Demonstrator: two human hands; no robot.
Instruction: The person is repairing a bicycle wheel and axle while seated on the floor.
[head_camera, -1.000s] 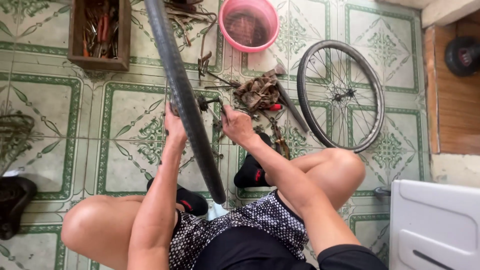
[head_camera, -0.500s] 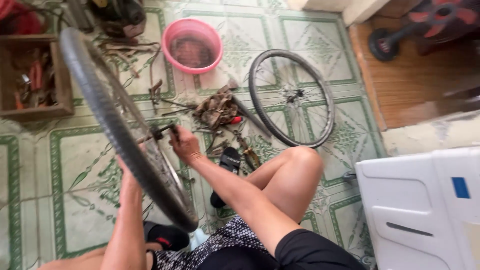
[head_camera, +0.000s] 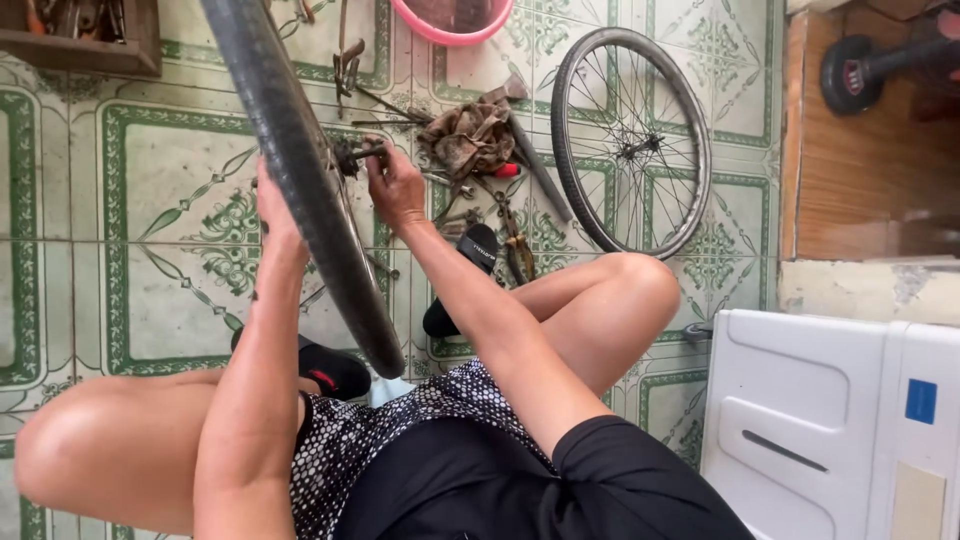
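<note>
A bicycle wheel with a black tyre (head_camera: 300, 180) stands upright on edge between my knees. My right hand (head_camera: 393, 185) is closed on the axle at the wheel's hub (head_camera: 352, 157). My left hand (head_camera: 272, 208) is on the far side of the wheel, pressed against the tyre and mostly hidden by it. I am squatting on a tiled floor in black shoes.
A bare bicycle rim with spokes (head_camera: 630, 140) lies flat on the green-patterned tiles. A dirty rag and several tools (head_camera: 470, 140) sit beside it. A pink basin (head_camera: 455, 18) and a wooden box of tools (head_camera: 85, 35) are at the top. A white appliance (head_camera: 830, 420) stands at right.
The view has shifted and drawn closer. The wheel stays upright between my hands, and my right hand has closed in on the hub axle.
</note>
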